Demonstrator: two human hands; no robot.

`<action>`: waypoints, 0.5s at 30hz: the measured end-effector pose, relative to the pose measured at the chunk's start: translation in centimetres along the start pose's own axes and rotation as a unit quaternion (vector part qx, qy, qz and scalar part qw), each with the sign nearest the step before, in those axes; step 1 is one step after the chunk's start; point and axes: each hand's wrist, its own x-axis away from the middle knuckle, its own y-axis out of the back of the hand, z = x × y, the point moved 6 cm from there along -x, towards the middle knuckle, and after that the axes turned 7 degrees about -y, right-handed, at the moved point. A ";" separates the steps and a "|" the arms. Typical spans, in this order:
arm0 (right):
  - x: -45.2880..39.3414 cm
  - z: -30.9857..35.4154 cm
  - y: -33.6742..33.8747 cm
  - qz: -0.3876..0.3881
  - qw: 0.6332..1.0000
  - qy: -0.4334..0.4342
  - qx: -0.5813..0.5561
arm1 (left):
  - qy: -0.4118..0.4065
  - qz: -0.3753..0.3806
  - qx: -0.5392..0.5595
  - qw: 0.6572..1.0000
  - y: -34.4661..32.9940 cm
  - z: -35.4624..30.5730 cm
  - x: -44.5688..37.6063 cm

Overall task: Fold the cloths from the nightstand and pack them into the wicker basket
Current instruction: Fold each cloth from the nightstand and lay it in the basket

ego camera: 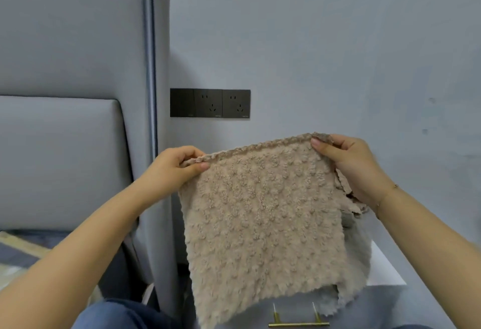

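Observation:
A beige, nubbly cloth (260, 219) hangs in the air in front of me, held up by its top edge. My left hand (174, 170) pinches the top left corner between thumb and fingers. My right hand (348, 164) pinches the top right corner, and more of the cloth bunches behind its palm. Behind the beige cloth, a pale grey cloth (356, 250) lies on the white nightstand (385, 269), mostly hidden. The wicker basket is not in view.
A grey padded headboard (78, 94) stands at the left, close to my left arm. Black wall sockets (210, 103) sit on the wall above the cloth. A brass drawer handle (299, 322) shows on the nightstand front below. My knee in blue jeans (117, 315) is at the bottom.

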 end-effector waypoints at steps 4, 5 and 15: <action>-2.0 -1.8 0.3 -0.003 0.999 -0.026 0.036 | 0.023 0.002 -0.011 1.000 -0.3 2.1 -2.0; -2.4 -2.2 0.4 -0.003 0.998 -0.031 0.046 | 0.020 -0.001 -0.016 1.000 -0.5 2.4 -2.5; -2.9 -0.8 0.3 0.020 0.999 0.019 0.030 | -0.035 -0.056 0.036 0.997 1.1 0.6 -2.3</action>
